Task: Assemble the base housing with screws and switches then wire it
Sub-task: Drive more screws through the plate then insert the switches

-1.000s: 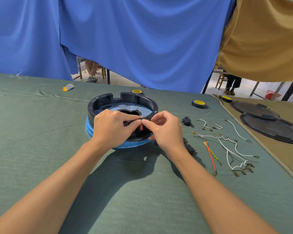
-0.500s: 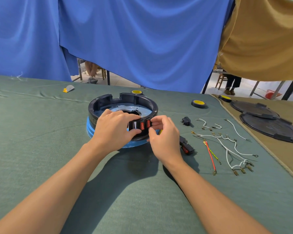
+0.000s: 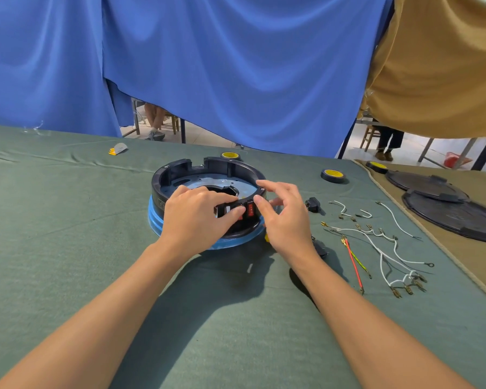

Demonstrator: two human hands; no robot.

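The black round base housing (image 3: 208,171) sits on a blue ring on the green cloth. Two red rocker switches (image 3: 251,211) sit in its near wall. My left hand (image 3: 194,220) curls over the near rim and grips it, its thumb lying across the switch area. My right hand (image 3: 285,220) hovers at the housing's right side with fingers spread and lifted, only the thumb touching the right red switch. A loose black switch (image 3: 313,204) lies to the right; another (image 3: 319,247) is half hidden behind my right wrist.
White wires with terminals (image 3: 376,234), a red wire (image 3: 354,265) and a green-yellow wire (image 3: 362,263) lie right of the housing. Tape rolls (image 3: 333,176) sit further back. Two black lids (image 3: 446,214) rest on the tan cloth at far right. Blue curtains hang behind the table.
My right hand has let go of the switch area, lifting and spreading its fingers with only the thumb left on the red switch. My left hand stays on the rim.
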